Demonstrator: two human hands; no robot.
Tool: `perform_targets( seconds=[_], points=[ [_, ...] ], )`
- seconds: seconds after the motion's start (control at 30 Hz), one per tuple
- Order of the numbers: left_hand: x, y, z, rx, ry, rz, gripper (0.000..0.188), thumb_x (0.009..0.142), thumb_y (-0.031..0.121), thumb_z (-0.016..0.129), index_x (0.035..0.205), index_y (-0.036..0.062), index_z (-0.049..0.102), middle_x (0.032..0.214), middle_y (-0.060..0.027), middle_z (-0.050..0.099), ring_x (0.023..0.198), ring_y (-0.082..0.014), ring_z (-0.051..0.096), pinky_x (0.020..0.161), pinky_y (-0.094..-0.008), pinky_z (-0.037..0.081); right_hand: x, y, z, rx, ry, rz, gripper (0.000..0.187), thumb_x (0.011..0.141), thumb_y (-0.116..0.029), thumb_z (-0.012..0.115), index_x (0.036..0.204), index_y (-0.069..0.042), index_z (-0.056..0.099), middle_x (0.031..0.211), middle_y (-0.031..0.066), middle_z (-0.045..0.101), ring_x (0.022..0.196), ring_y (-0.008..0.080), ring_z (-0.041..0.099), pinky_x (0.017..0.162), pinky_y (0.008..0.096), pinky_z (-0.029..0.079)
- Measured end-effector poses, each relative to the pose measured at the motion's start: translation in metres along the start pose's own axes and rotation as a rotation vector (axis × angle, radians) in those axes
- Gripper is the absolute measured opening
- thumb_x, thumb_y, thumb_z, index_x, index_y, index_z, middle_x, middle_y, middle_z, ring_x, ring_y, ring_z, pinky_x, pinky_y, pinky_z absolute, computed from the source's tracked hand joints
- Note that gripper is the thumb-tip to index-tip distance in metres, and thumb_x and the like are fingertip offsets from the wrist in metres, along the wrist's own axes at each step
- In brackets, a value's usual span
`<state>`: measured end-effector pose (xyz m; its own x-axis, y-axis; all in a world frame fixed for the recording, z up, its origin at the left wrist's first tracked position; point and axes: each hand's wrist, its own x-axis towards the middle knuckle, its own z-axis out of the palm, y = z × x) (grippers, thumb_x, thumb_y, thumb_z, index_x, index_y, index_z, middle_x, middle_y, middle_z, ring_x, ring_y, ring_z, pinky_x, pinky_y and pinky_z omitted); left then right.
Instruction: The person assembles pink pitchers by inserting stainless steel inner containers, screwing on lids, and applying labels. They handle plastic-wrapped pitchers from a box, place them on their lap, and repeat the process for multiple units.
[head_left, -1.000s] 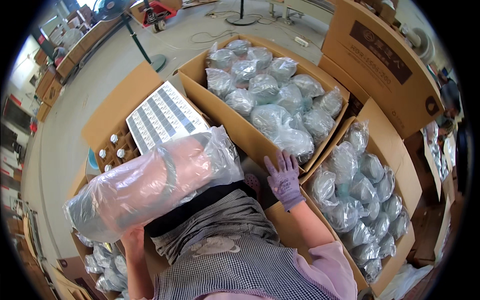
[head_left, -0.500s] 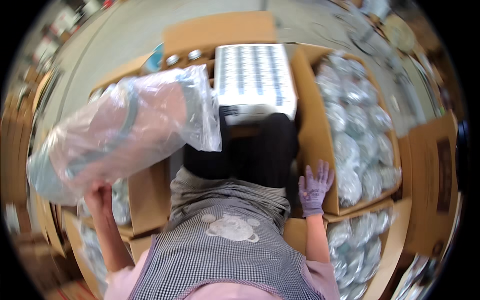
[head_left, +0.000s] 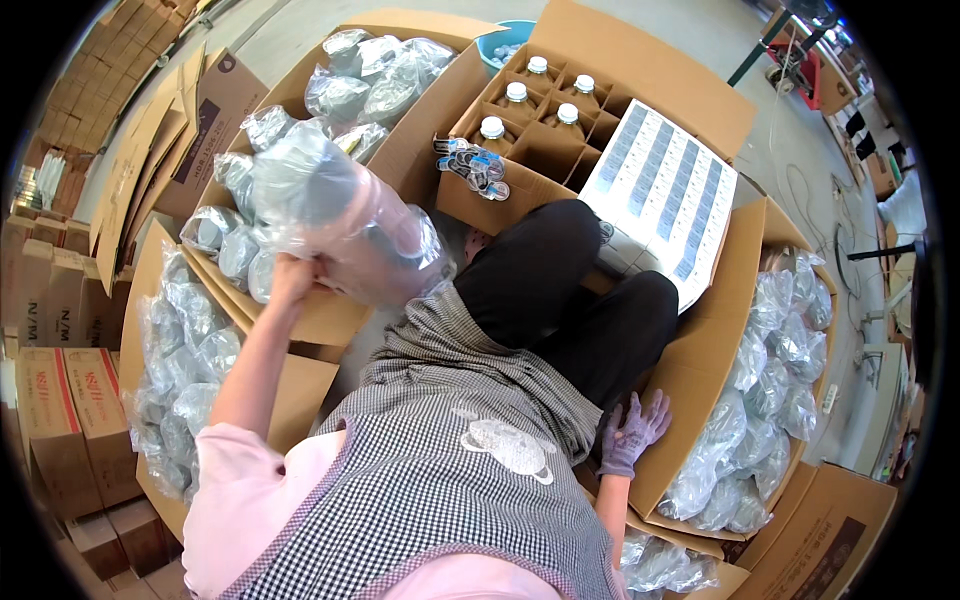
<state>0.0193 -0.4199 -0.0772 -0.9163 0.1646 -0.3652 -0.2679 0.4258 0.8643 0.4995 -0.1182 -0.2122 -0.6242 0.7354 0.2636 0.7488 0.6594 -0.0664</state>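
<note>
My bare left hand [head_left: 297, 272] is closed on a large see-through container in a clear plastic bag [head_left: 365, 225]. The container is tilted and partly blurred, one end over the left box and the other near my knee. Its exact kind I cannot make out. Under and behind it, the left carton [head_left: 420, 165] holds several bagged clear containers [head_left: 340, 95]. My right hand [head_left: 637, 432], in a light purple glove, lies with fingers spread against the wall of the right carton [head_left: 690, 400], holding nothing. That carton is also filled with bagged clear containers [head_left: 770, 370].
Ahead stands a divided carton [head_left: 545, 165] with several white-capped bottles [head_left: 516, 95]. A sheet of printed labels [head_left: 665, 190] lies across its right part, and small tags [head_left: 475, 168] hang at its left edge. A blue basin [head_left: 505, 42] sits behind. Stacked boxes [head_left: 75, 420] stand left.
The view has turned to the left. My left hand has brought the bagged container in closer to my knees and changed its tilt. The gloved right hand still rests on the right carton.
</note>
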Motion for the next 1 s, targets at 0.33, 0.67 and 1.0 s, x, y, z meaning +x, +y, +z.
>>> perform_targets(
  seconds=[0.33, 0.67, 1.0],
  points=[
    [0.123, -0.135, 0.098, 0.381, -0.036, 0.575, 0.02, 0.085, 0.016, 0.065, 0.098, 0.0012, 0.069, 0.087, -0.0182, 0.072, 0.087, -0.0332, 0.071, 0.074, -0.0445, 0.053, -0.008, -0.024, -0.017, -0.011, 0.037, 0.108, 0.033, 0.078, -0.02, 0.068, 0.109, -0.008, 0.065, 0.143, 0.0203, 0.045, 0.137, 0.0398, 0.036, 0.112, 0.0551, 0.027],
    [0.089, -0.198, 0.108, 0.228, 0.015, 0.606, 0.03, 0.089, 0.016, 0.06, 0.116, 0.0022, 0.061, 0.108, -0.0179, 0.067, 0.099, -0.0314, 0.065, 0.085, -0.0423, 0.051, 0.04, -0.043, -0.045, -0.035, -0.02, 0.107, 0.034, 0.081, -0.014, 0.066, 0.115, -0.008, 0.063, 0.141, 0.0201, 0.045, 0.136, 0.0396, 0.037, 0.112, 0.0535, 0.028],
    [0.066, -0.176, 0.075, 0.565, -0.295, 0.562, 0.043, 0.084, 0.016, 0.063, 0.125, 0.0026, 0.058, 0.129, -0.0195, 0.057, 0.121, -0.0364, 0.053, 0.103, -0.044, 0.042, 0.2, -0.109, -0.067, 0.252, 0.276, 0.02, 0.041, 0.088, -0.007, 0.06, 0.128, -0.004, 0.055, 0.141, 0.0235, 0.043, 0.133, 0.04, 0.04, 0.109, 0.0502, 0.033]
  ],
)
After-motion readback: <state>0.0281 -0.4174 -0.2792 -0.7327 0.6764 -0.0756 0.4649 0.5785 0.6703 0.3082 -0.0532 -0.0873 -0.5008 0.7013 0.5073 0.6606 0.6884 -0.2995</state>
